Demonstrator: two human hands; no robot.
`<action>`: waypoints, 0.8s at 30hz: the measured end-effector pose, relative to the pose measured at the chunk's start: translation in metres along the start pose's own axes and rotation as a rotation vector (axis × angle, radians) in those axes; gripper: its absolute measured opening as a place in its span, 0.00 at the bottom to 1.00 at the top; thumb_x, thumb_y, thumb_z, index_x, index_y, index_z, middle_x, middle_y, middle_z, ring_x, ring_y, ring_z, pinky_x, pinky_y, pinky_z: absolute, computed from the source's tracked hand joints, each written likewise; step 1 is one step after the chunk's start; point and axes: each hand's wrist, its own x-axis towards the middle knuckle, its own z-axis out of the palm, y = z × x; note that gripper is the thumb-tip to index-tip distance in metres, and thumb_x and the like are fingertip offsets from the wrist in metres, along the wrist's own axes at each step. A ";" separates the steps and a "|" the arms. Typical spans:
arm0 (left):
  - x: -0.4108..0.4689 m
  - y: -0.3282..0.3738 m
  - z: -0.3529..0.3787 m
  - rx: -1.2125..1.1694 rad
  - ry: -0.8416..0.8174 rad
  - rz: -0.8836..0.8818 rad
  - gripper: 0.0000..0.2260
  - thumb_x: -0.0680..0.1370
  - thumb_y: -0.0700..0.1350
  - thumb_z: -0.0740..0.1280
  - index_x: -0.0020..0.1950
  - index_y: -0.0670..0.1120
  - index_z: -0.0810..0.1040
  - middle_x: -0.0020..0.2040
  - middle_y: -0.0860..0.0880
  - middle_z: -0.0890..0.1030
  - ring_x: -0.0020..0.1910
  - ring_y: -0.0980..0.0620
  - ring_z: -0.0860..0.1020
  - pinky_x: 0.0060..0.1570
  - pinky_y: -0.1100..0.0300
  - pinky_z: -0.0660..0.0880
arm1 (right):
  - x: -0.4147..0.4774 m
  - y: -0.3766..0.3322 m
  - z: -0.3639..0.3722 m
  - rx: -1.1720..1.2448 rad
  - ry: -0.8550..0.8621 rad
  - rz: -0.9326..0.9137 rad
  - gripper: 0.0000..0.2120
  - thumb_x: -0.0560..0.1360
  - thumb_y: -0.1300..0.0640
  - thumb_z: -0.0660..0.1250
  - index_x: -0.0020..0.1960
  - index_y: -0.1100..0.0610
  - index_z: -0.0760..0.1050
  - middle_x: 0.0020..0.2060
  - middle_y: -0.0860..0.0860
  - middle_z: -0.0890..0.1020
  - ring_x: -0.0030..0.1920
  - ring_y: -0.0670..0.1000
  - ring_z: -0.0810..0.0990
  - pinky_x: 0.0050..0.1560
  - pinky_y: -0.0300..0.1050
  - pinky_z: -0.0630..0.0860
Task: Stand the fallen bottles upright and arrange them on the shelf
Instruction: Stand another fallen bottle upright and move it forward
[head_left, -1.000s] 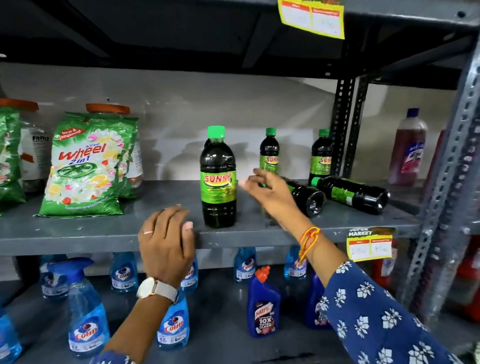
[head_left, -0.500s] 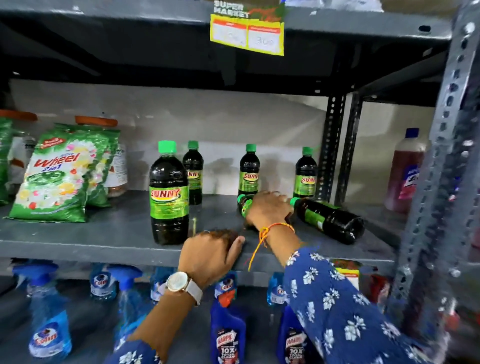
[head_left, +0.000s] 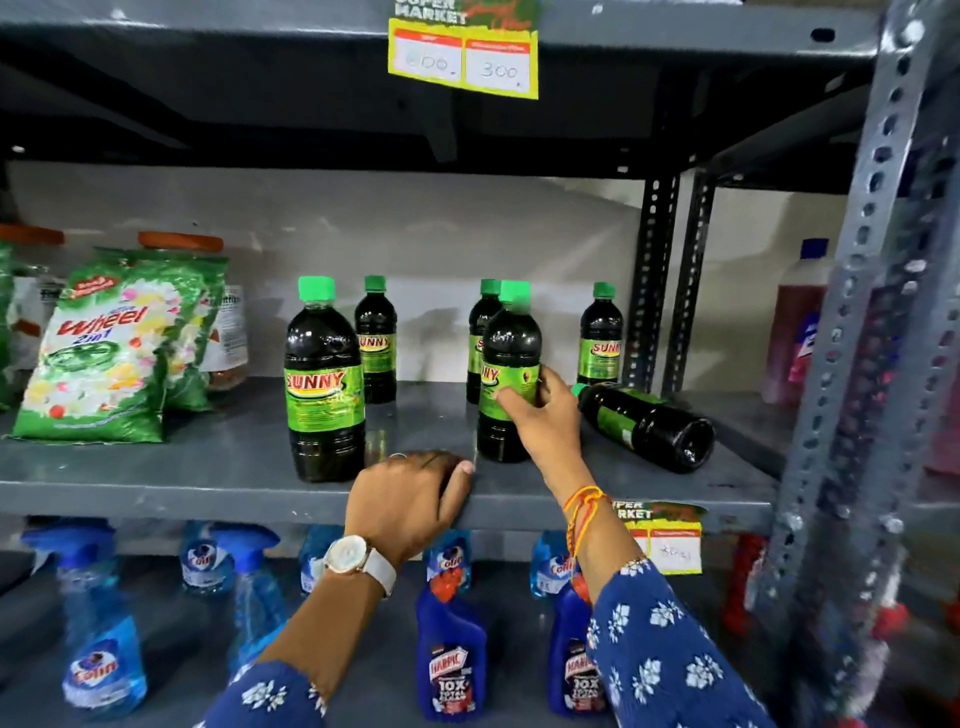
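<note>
Held bottle (head_left: 506, 364) hides most of rear bottle (head_left: 477, 338); right post (head_left: 878, 364) blurred; top tag (head_left: 462, 57) cut off.

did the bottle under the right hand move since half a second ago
Yes. The bottle in the right hand lay fallen beside the fallen bottle; now it stands upright.

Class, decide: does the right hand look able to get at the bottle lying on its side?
Probably yes. The right hand is beside the fallen bottle, nothing between them, but it must first release the upright bottle.
</note>
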 end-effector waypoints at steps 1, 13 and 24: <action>0.000 0.000 -0.001 -0.015 0.008 0.001 0.22 0.77 0.57 0.50 0.40 0.50 0.81 0.36 0.50 0.84 0.35 0.46 0.82 0.25 0.57 0.72 | -0.001 0.001 0.000 -0.006 -0.019 0.003 0.15 0.61 0.55 0.70 0.47 0.51 0.76 0.43 0.52 0.84 0.44 0.52 0.82 0.52 0.57 0.78; -0.002 -0.004 0.000 -0.051 0.016 0.020 0.26 0.77 0.58 0.46 0.43 0.50 0.81 0.40 0.51 0.85 0.38 0.48 0.82 0.28 0.59 0.69 | 0.000 0.007 -0.002 -0.048 -0.165 0.148 0.32 0.64 0.67 0.74 0.63 0.62 0.64 0.52 0.54 0.78 0.55 0.54 0.77 0.48 0.40 0.72; -0.002 -0.003 -0.003 -0.048 0.021 0.022 0.24 0.77 0.58 0.48 0.40 0.50 0.81 0.36 0.51 0.84 0.35 0.48 0.81 0.25 0.61 0.66 | -0.004 0.006 -0.004 -0.060 -0.227 0.191 0.25 0.66 0.66 0.73 0.61 0.63 0.69 0.57 0.58 0.79 0.55 0.53 0.77 0.56 0.45 0.72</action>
